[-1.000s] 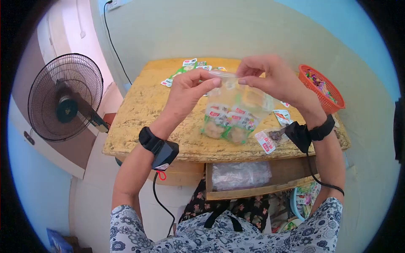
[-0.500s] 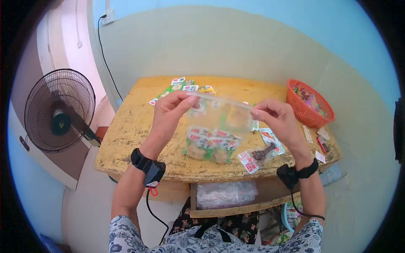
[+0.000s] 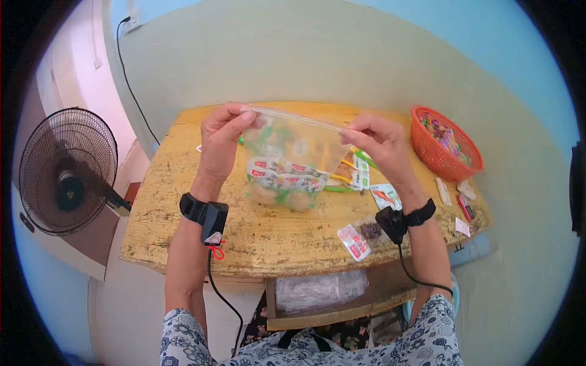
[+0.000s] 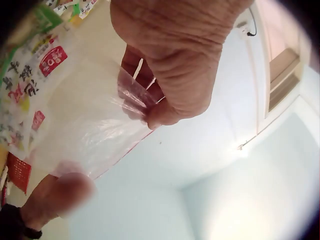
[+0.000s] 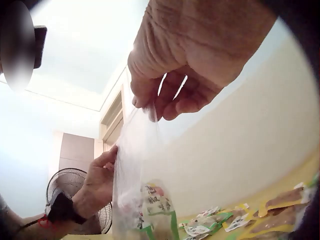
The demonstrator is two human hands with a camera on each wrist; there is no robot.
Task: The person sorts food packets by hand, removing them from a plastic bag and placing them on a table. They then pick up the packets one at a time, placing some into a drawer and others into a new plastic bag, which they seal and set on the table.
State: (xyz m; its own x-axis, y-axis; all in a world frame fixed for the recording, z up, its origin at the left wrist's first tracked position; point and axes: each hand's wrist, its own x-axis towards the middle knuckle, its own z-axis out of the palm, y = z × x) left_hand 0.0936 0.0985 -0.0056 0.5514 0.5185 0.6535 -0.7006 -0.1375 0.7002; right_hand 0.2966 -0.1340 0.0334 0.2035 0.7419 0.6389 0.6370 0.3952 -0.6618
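Observation:
Both hands hold up a clear zip bag by the two ends of its top edge. The left hand pinches one upper corner between thumb and fingers, as the left wrist view also shows. At the opposite corner the right hand pinches the edge in the same way. Inside the bag, near its bottom, sit several snack packets with white and green wrapping and red labels. The bag's top edge looks flat and stretched straight between the hands, and the bag hangs over the wooden table.
A red basket of colourful small packets stands at the table's right. Loose packets lie near the front edge, others behind the bag. An open drawer holds clear plastic bags. A fan stands at left.
The hands have spread apart, drawing the bag's top edge out straight. The bag has shifted left in the head view, and more packets behind it now show.

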